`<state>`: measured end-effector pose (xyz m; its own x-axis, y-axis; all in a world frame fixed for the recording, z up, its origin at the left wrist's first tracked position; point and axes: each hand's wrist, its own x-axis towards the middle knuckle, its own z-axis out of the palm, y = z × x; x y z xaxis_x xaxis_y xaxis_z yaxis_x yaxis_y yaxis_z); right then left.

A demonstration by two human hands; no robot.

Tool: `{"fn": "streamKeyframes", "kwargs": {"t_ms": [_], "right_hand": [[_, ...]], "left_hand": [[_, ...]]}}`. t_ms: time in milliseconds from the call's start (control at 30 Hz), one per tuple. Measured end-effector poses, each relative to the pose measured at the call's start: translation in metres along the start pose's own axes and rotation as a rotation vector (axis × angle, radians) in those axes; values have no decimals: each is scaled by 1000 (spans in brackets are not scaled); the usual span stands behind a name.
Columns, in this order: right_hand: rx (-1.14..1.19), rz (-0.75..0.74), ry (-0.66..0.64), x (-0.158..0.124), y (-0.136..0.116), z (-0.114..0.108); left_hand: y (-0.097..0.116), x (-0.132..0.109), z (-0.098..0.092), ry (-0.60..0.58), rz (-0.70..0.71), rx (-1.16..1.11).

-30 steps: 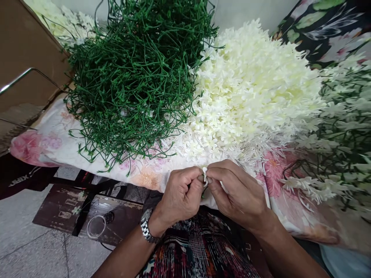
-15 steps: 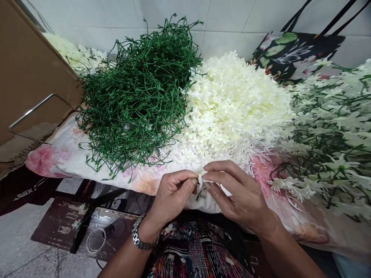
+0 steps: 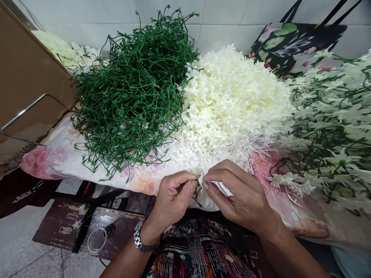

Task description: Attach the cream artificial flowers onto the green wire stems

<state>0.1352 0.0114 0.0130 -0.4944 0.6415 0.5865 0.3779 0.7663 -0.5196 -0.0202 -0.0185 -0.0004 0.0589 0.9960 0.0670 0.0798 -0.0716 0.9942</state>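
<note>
Near the cloth's front edge, my left hand [image 3: 177, 192] pinches a green plastic stem [image 3: 197, 199] between thumb and forefinger. Facing it, my right hand [image 3: 236, 189] pinches a small white artificial flower [image 3: 200, 178] that sits at the stem's tip. The fingertips of both hands almost meet and partly hide the flower. Beyond my left hand lies a tangled heap of green plastic stems [image 3: 130, 88]. Past my right hand is a mound of loose cream-white flower heads [image 3: 234, 100].
Stems with white flowers on them [image 3: 342, 127] are piled at the right. A flowered cloth [image 3: 116, 175] lies under everything. A cardboard box [image 3: 31, 65] and a bent metal handle [image 3: 26, 110] stand at the left. A black floral bag [image 3: 298, 46] leans on the tiled wall.
My right fingertips have closed in on the white flower, and more green stem shows below my hands. The view has shifted slightly; the heaps look the same.
</note>
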Motion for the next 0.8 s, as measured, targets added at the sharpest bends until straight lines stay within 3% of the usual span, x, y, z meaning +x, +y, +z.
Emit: {"fn": "streamKeyframes", "kwargs": {"t_ms": [367,633,800], "right_hand": [[56,171,63,0,-2,10],[47,151,114,3,-5,14],[74,121,77,3,-3,13]], "left_hand": [[-13,-1,5,59,-36,-91],[-16,-2,4,91,-17,-71],[-15,-1,3,86,-8,-51]]}}
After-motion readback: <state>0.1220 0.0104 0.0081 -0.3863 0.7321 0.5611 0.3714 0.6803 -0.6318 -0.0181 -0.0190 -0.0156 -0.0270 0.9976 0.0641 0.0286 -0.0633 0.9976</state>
